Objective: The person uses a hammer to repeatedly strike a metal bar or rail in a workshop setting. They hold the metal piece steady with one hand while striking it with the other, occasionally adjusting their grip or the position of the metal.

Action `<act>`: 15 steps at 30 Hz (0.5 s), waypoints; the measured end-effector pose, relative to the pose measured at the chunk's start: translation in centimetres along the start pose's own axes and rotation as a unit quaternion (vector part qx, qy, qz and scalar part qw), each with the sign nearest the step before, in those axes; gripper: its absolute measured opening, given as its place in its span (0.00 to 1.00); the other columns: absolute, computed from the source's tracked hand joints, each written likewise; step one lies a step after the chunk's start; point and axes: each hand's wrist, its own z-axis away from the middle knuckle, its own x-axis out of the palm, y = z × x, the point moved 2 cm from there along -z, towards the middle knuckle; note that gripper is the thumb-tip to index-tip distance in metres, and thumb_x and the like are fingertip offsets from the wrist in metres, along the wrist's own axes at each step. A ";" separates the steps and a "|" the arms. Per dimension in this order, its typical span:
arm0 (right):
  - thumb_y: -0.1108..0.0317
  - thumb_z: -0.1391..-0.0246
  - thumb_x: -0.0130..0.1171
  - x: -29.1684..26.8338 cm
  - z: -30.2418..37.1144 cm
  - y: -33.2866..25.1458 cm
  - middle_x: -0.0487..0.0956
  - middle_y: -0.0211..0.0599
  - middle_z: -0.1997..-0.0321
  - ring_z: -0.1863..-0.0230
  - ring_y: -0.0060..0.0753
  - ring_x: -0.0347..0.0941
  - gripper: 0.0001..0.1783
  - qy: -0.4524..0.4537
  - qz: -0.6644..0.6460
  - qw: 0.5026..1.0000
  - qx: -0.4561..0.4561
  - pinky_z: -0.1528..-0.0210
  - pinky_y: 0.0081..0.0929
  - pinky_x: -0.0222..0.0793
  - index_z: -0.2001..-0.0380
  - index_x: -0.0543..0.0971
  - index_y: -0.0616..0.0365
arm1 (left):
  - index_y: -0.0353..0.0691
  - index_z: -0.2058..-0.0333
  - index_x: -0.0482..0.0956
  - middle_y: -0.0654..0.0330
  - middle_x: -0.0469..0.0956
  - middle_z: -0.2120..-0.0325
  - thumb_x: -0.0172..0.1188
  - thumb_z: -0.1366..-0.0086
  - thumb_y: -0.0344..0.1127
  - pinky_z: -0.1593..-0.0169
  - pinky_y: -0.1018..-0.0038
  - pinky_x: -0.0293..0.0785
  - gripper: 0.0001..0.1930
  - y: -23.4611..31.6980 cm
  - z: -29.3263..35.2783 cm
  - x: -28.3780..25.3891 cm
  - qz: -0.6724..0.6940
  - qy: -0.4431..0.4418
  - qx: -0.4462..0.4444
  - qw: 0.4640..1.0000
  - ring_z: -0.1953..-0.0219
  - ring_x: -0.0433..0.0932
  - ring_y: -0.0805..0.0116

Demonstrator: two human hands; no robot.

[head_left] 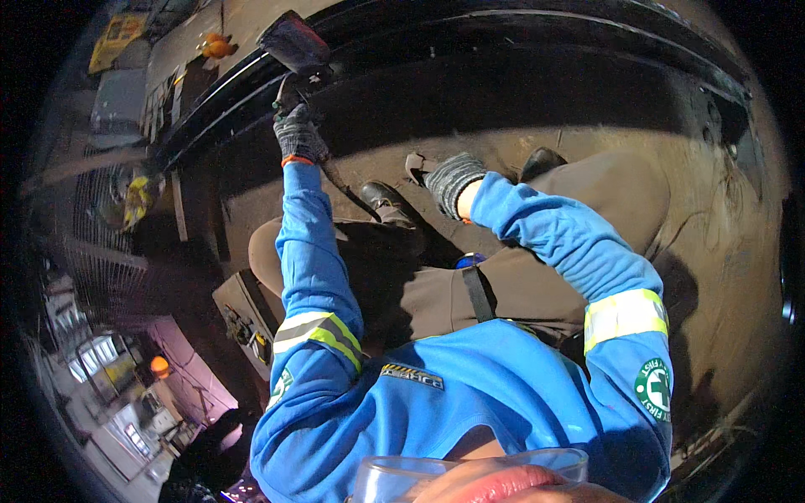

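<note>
My left hand (298, 137), in a grey knit glove with an orange cuff, is closed around a tool with a curved neck (290, 90); its exact kind is unclear. A dark cable or handle (348, 191) trails from below this hand toward my boot. Just beyond the tool, a dark block with a reddish side (294, 42) sits at the long black steel beam (470, 88). My right hand (455, 180), in a similar glove, is closed at a small flat grey-brown piece (415, 168), which sticks out from its left side. The glove hides the rest of that piece.
My knees are spread on the brown floor (713, 243), with a boot (381, 194) between the hands. An open box of tools (243, 323) stands by my left thigh. Orange (218, 45) and yellow (136, 201) shapes show at far left, beside metal grating (92, 251).
</note>
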 end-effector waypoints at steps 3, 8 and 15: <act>0.68 0.49 0.43 0.5 -0.2 0.1 0.74 0.44 0.53 0.55 0.41 0.73 0.21 0.020 -0.019 1.000 0.012 0.60 0.40 0.70 0.50 0.69 0.60 | 0.42 0.71 0.76 0.58 0.75 0.75 0.54 0.52 0.27 0.63 0.68 0.69 0.08 3.6 0.4 -2.1 0.709 0.046 -0.224 0.667 0.71 0.74 0.61; 0.67 0.51 0.49 2.0 -0.6 1.0 0.75 0.48 0.56 0.56 0.43 0.74 0.21 0.075 -0.116 0.988 0.066 0.59 0.40 0.69 0.53 0.69 0.64 | 0.43 0.65 0.74 0.61 0.75 0.71 0.49 0.46 0.28 0.59 0.71 0.68 0.10 7.7 -0.5 -4.0 0.475 0.055 0.011 0.878 0.67 0.72 0.66; 0.53 0.45 0.34 3.5 -1.1 1.5 0.77 0.42 0.59 0.61 0.45 0.74 0.22 0.118 -0.086 0.987 0.061 0.59 0.41 0.68 0.52 0.68 0.47 | 0.43 0.62 0.69 0.62 0.72 0.67 0.50 0.46 0.27 0.65 0.76 0.69 0.12 12.0 -1.2 -4.9 0.699 -0.019 -0.053 0.713 0.68 0.70 0.73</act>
